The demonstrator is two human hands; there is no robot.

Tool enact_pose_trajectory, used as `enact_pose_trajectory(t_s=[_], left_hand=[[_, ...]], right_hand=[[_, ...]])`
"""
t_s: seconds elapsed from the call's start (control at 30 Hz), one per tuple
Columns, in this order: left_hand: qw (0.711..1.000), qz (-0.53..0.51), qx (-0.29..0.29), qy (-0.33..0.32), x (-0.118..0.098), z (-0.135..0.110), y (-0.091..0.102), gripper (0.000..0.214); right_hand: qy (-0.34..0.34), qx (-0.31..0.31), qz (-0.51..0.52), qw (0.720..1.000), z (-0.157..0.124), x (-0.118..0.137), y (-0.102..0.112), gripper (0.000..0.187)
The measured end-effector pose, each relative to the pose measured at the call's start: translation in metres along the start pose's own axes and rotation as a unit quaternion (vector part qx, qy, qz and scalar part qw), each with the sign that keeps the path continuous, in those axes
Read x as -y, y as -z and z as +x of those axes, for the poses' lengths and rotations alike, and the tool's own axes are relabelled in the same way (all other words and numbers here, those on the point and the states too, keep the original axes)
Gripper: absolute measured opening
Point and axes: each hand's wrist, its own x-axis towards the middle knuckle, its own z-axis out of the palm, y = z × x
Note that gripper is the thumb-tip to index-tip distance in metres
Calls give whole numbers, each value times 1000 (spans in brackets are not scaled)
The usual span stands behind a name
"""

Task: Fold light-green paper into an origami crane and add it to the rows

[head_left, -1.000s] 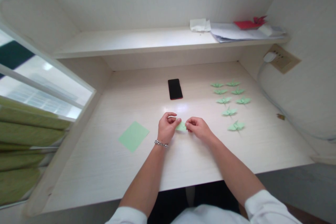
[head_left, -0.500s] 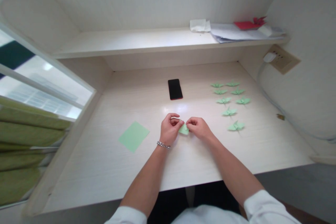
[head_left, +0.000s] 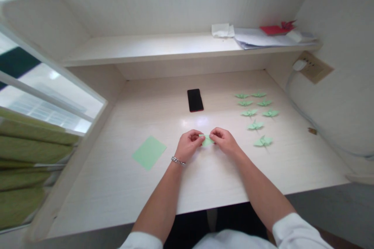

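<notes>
Folded green paper (head_left: 207,141) pinched between left hand (head_left: 188,144) and right hand (head_left: 225,140), on the near side of the smartphone (head_left: 195,100).
The left hand, a chain bracelet (head_left: 178,161) at its wrist, grasps the paper's left end between thumb and fingers; the right hand grasps the right end likewise, the piece being slightly right of the phone. A flat square of green origami paper (head_left: 149,153) lies to the phone's near left, and eight green origami cranes (head_left: 255,125) sit to its right. Beyond the phone, a shelf (head_left: 152,46) bears loose papers (head_left: 251,38).
</notes>
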Motion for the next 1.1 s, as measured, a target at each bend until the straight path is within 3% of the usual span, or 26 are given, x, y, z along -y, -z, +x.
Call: enact_pose_trajectory(t_s=[0.1,0.23,0.4,0.57,0.7,0.77,0.83,0.9,0.97,1.1], left_hand=[[993,98,69,-8,-1,-3,6,13],[978,171,100,-58,-7,-5,7,15],[969,191,124,-95,-14,-7,6,15],[974,155,160,-49,-12,-5,20,14],[991,91,91,-25,-9,0,30,11],[998,25,60,-11,-9,1,25,14],[997,-30,64,1,-8,2,13,24],[997,-47,60,-7,-6,1,0,30],[999,-39,11,-20,-3,2,-8,26],[995,-91,-42,13,4,3,-8,28]], right_hand=[[37,46,-92,994,-4,5,10,12],[55,89,-118,988,-7,11,16,11],[61,125,-113,984,-8,14,17,12],[26,103,-40,993,-5,8,30,10],[5,-27,80,996,1,2,42,13],[-17,-98,136,986,4,1,36,15],[-34,-128,172,976,4,1,23,19],[-31,-120,173,977,4,1,6,23],[-32,-105,149,983,2,1,-7,25],[-13,-37,60,997,0,1,-11,24]])
